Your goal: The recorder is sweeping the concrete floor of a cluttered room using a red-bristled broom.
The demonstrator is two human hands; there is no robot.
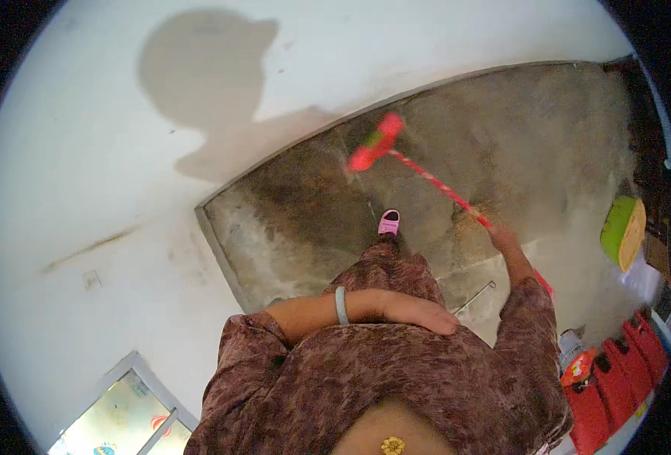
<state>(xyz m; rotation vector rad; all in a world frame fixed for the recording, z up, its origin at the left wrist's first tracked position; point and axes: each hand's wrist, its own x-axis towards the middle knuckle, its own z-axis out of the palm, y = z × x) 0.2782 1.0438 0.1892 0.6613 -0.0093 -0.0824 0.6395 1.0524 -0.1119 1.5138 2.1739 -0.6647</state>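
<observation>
My right hand (504, 239) is closed around the red-and-white striped handle of a broom (435, 182), held out over the floor ahead of me. Its red head with a green patch, slightly blurred, is at the far end, close to the foot of the wall; I cannot tell whether it touches the floor. Across my belly lies my left hand (419, 311), fingers stretched out flat against the patterned brown dress (404, 364), with nothing in it. A pale bangle (341, 305) circles that wrist.
Grey concrete floor (517, 129) meets a white wall (85, 152) ahead and left. My pink shoe (389, 221) shows below the broom head. A thin rod (476, 299) lies beyond my right forearm. At right are a green-and-yellow tub (622, 233) and a red plastic object (620, 383).
</observation>
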